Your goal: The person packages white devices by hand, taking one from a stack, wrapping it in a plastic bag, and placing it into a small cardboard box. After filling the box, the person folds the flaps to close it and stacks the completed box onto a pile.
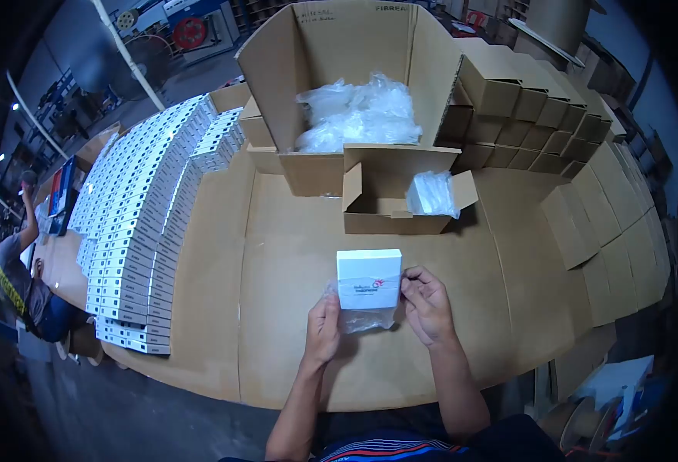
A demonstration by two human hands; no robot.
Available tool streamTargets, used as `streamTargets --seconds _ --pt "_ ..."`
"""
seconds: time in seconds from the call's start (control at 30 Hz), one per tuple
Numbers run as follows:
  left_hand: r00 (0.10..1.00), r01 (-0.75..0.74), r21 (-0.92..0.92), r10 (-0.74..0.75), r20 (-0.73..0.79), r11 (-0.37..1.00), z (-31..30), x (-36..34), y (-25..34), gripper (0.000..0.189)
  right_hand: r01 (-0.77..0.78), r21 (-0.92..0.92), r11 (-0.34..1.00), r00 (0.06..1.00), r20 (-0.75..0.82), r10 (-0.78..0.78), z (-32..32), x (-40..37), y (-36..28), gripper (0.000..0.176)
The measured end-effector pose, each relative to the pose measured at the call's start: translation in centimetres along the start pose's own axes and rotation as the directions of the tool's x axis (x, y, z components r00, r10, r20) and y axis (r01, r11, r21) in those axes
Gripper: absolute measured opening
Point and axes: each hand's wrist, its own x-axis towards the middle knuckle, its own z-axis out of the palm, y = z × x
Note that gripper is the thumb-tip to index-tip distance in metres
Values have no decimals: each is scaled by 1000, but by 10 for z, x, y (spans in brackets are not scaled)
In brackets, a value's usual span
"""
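White box (369, 264) partly inside a clear bag (371, 320)

The step in hand looks like bagging: film covers the box's near part, while its far end is bare. The left hand (323, 327) grips the box's left edge through the film; the right hand (429, 308) appears to pinch the bag by the right edge. The box lies between both hands, over the middle of the table (293, 246). The next move seems to call for steadying the box while drawing film farther over it.
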Motion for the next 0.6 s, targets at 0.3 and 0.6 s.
streamTargets --seconds 0.3,0.6 --pt "998 -44 74 42 36 996 6 5 19 62 75 -54 996 996 56 -72 11 3 0 10" --pt "986 163 -213 -154 57 963 16 6 19 61 179 -214 960 931 -280 -236 35 12 19 7"
